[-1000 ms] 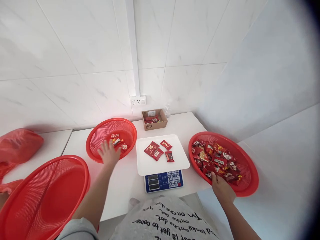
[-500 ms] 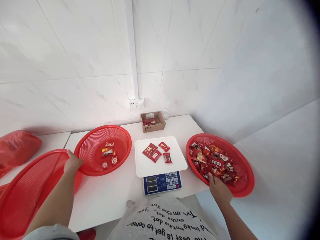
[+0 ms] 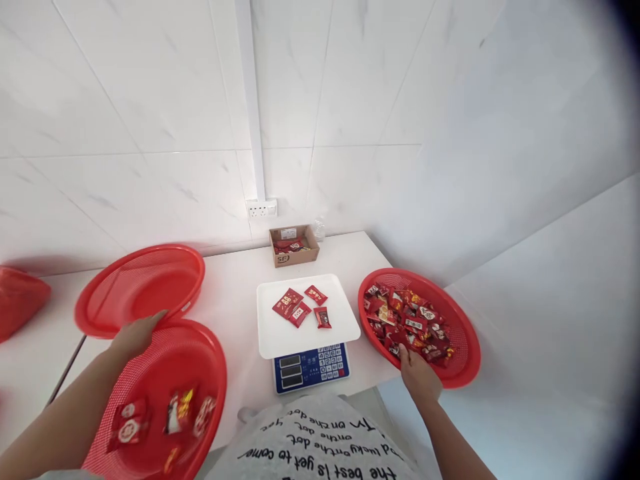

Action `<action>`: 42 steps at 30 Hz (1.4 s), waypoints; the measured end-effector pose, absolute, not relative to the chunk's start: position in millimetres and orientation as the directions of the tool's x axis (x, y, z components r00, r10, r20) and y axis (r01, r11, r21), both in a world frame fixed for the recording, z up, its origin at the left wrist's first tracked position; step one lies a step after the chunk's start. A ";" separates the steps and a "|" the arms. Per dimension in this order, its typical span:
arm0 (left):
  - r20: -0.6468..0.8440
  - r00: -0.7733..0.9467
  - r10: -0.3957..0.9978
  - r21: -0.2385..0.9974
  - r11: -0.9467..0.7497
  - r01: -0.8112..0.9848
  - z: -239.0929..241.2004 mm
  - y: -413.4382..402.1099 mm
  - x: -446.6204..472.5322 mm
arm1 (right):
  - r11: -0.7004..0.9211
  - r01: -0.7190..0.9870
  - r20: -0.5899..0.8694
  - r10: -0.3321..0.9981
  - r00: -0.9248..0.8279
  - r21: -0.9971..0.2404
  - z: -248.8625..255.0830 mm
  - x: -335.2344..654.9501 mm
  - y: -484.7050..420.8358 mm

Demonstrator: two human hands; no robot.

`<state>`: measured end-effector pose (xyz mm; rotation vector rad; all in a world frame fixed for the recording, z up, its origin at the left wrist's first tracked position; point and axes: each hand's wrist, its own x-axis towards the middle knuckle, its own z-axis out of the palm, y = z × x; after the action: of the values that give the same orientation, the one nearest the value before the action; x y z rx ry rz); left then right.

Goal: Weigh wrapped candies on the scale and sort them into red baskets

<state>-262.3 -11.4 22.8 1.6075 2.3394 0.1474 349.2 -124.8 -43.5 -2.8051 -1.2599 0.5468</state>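
My left hand [image 3: 137, 335] is closed on the far rim of a red plastic basket [image 3: 220, 380] at the lower left. A few wrapped snack packets [image 3: 180, 410] lie in that basket, slightly blurred. Right behind it, a second red basket [image 3: 155, 290] with nothing visible inside comes up against the hand. My right hand [image 3: 419, 375] grips the near rim of another red basket [image 3: 467, 340], thumb over the edge. That one holds a heap of mostly red packets [image 3: 410, 320]. Between my hands, several red packets [image 3: 295, 307] rest on the white pan [image 3: 335, 333] of a scale.
The scale's blue keypad panel [image 3: 313, 367] faces me. Behind it stands a small cardboard box [image 3: 295, 257] with packets inside, beside a clear plastic item [image 3: 319, 229]. A red bag [image 3: 20, 303] sits at far left. A wall socket [image 3: 262, 209] is above the white table [image 3: 233, 287].
The basket with few packets has come forward toward me, its packets shifting. The basket without packets has gone to the back. My right hand stays on its rim; the view has turned slightly.
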 end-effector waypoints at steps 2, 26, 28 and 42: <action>-0.252 -0.115 0.961 0.151 0.157 0.976 11.3 -11.7 -256.6 | -0.668 0.728 -0.303 0.734 0.608 -0.155 -44.4 349.8 -124.7; -0.041 0.185 0.982 0.345 -0.160 0.925 -5.8 16.7 -8.4 | -0.685 0.706 -0.303 0.722 0.622 -0.182 -43.6 349.7 -125.2; -0.090 0.141 0.986 0.321 -0.106 0.941 -7.8 24.8 9.1 | -0.678 0.711 -0.299 0.729 0.616 -0.187 -43.8 349.7 -125.0; -0.204 0.033 0.978 0.596 0.097 0.797 -15.8 30.0 23.8 | -0.682 0.702 -0.311 0.726 0.614 -0.205 -43.3 349.7 -125.1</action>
<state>23.8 30.0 -15.8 1.7396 1.8029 0.4050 349.7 -125.1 -43.3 -2.7658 -1.2250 0.5764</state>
